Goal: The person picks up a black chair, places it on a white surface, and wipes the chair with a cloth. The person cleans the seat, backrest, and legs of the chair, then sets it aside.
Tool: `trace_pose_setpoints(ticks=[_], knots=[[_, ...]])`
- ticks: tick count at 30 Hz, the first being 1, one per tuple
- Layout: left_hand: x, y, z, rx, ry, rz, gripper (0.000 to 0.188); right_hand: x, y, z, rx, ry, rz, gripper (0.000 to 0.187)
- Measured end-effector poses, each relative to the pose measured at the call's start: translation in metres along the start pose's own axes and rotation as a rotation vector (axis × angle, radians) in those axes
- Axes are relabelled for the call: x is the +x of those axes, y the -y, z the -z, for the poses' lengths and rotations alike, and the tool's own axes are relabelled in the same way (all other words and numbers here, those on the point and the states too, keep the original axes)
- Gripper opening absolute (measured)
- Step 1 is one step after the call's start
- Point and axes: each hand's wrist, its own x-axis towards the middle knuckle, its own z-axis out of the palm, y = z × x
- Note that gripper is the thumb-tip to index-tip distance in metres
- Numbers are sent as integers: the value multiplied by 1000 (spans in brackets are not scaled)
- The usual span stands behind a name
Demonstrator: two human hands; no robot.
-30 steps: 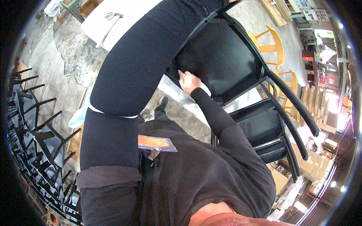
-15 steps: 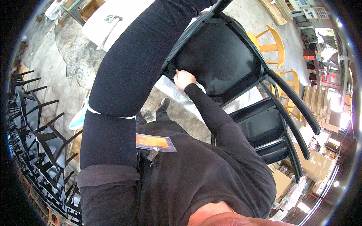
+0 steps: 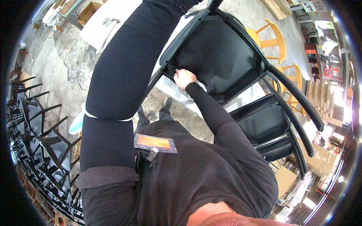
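Only the right hand (image 3: 183,78) shows; it presses a white cloth (image 3: 200,86) against the near left corner of the black chair (image 3: 218,56), its fingers curled together over the cloth where the seat meets the frame. Whether the fingers grip the cloth or merely push on it cannot be told. The left hand is out of sight: the left arm (image 3: 128,64), in a black sleeve, reaches far and upward past the top edge of the picture, crossing in front of the chair's left rail, so what that hand holds cannot be told.

That black chair sits tilted in the far middle of the scene, its glossy seat facing the camera, its curved back rails sweeping down to the right. Just beside it on the right, and nearer, stands a second black chair (image 3: 264,124) of the same kind. Further right and far are yellow wooden stools (image 3: 273,43). Along the left rim runs a row of stacked black chair frames (image 3: 37,128). A white table (image 3: 100,28) lies far left on the grey concrete floor (image 3: 68,64), with small tools on it too small to tell. An orange badge (image 3: 154,143) in a clear sleeve hangs on the person's black top, near the middle. Cardboard boxes (image 3: 324,162) pile up at the near right.
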Motion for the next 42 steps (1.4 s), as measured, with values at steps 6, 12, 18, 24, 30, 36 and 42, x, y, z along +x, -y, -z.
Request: trace_pose_setpoints(ticks=[6,12,18,24,30,36,42], knots=[[-2,-3,-3,33,-45,15,15,-21,-30,10,-31,-2,-88,26],[0,-2,-2,-39,17,-32,17,-9,-28,3,-88,-175,52,12],[0,-1,-2,-58,10,-16,17,-10,-29,-11,-89,-389,192,12],[1,-1,-4,-69,1,-25,16,-17,-30,-16,-164,-358,175,11],[1,-1,-2,-57,-2,-42,15,-5,-24,-14,-209,-284,159,8],[1,-1,-1,-69,25,-56,15,-3,-30,-16,-216,-267,202,12],[2,6,2,-10,12,-51,14,-32,-53,-1,-228,-31,82,21]])
